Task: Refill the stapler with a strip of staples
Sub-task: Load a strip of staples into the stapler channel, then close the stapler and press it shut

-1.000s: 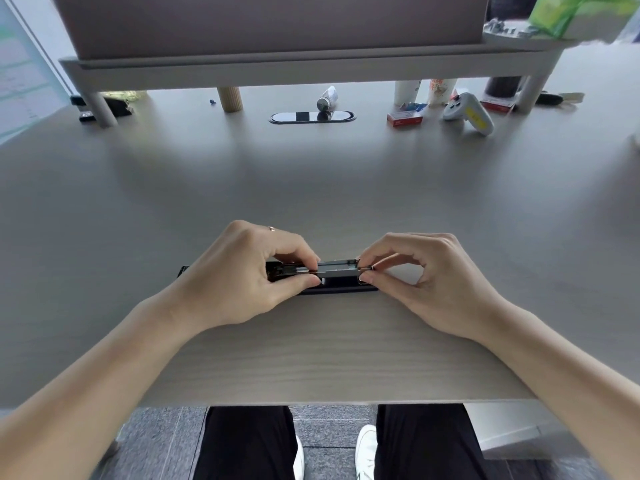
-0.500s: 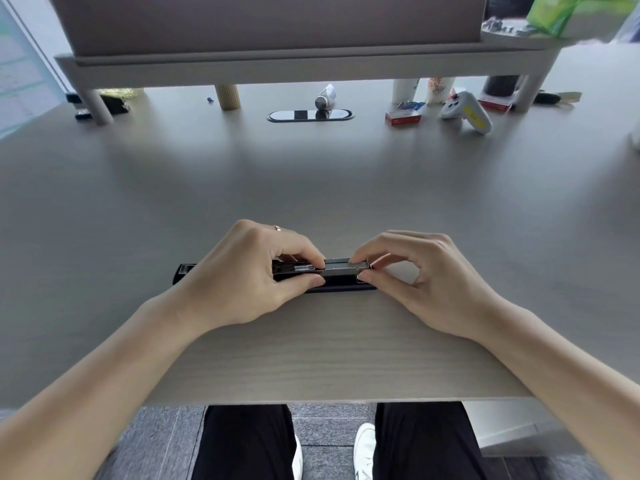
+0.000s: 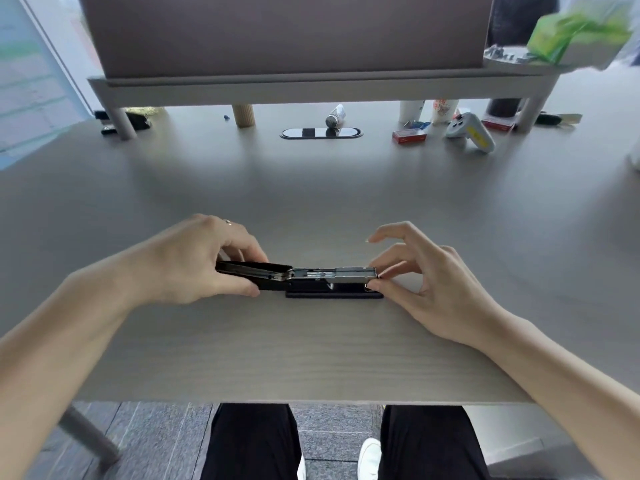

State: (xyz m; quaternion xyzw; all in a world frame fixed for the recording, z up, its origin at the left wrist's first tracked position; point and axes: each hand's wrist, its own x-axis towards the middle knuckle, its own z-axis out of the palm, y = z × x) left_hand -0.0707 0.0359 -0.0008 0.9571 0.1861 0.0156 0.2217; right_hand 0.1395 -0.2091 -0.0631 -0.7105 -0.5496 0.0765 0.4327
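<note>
near the desk's (image 3: 311,358) front edge the stapler (image 3: 332,284) lies left-right, opened. my left hand (image 3: 194,261) grips its black cover (image 3: 252,268); my right hand (image 3: 426,282) pinches the metal magazine's (image 3: 349,271) right end, other fingers spread.

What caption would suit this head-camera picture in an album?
Left hand holds the opened stapler on the desk while the right hand pinches its metal front end.

Seen from my head camera: both my forearms are bare to the frame's edge, no sleeves or watch in view. A thin ring (image 3: 227,222) circles one finger of my left hand (image 3: 187,263); my right hand (image 3: 427,285) wears nothing. Below the desk edge, black trousers (image 3: 254,441) cover both legs, above white shoes (image 3: 369,459)
</note>
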